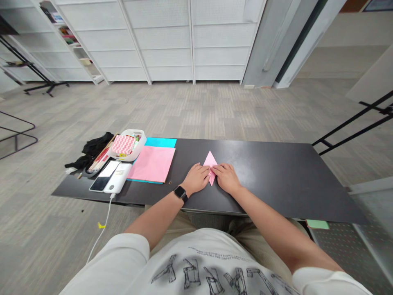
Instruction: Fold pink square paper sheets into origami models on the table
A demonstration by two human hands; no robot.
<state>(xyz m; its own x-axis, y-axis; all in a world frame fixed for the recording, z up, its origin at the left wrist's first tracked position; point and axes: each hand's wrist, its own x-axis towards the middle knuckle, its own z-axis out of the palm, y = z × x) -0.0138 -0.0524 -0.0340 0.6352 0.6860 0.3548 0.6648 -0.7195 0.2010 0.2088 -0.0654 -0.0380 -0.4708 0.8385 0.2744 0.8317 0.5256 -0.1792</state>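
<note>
The pink paper point(209, 159) lies folded, diamond-shaped.

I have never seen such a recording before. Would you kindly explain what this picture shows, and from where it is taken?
There is no machine here: a camera worn on a person's head looks forward and down. The left hand, with a smartwatch on its wrist, and the right hand both touch a folded pink paper, pointed at top and bottom; how firmly they hold it, I cannot tell. On the black table, to the left, lie flat pink paper over something blue, a white basket, a smartphone and what looks like a power bank.
</note>
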